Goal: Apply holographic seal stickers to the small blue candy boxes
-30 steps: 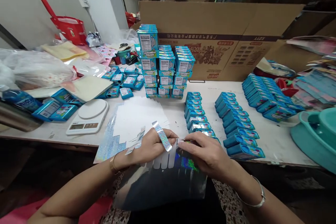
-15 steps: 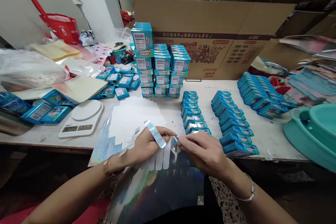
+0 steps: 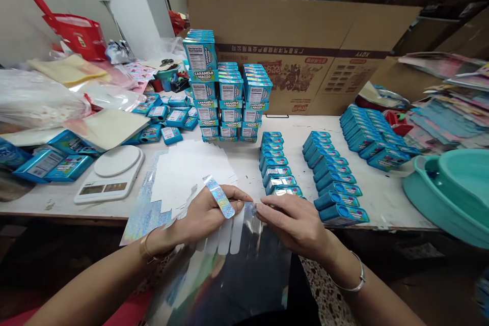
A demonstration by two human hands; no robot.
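Observation:
A shiny holographic sticker sheet [image 3: 252,275] hangs from the table edge over my lap, with pale strip shapes near its top. My left hand [image 3: 208,209] grips the top of this sheet, its fingers closed. Across the back of that hand lies a glittery silver sticker strip [image 3: 219,196], and more silver strips cling near the wrist. My right hand [image 3: 296,216] meets the left fingertips at the sheet's upper edge, thumb and finger pinched on a small shiny piece that looks like a sticker. Just beyond stands a row of blue candy boxes [image 3: 277,171].
White backing papers [image 3: 191,168] spread left of centre, beside a kitchen scale [image 3: 110,173]. Stacked candy boxes [image 3: 230,92] stand before a large cardboard carton [image 3: 290,25]. Another box row [image 3: 336,183] and a teal basin [image 3: 439,198] are at right; a red bucket [image 3: 78,35] is far left.
The view has shifted slightly to the right. My right hand's fingers have moved a little at the sheet's top edge; my left hand keeps its grip.

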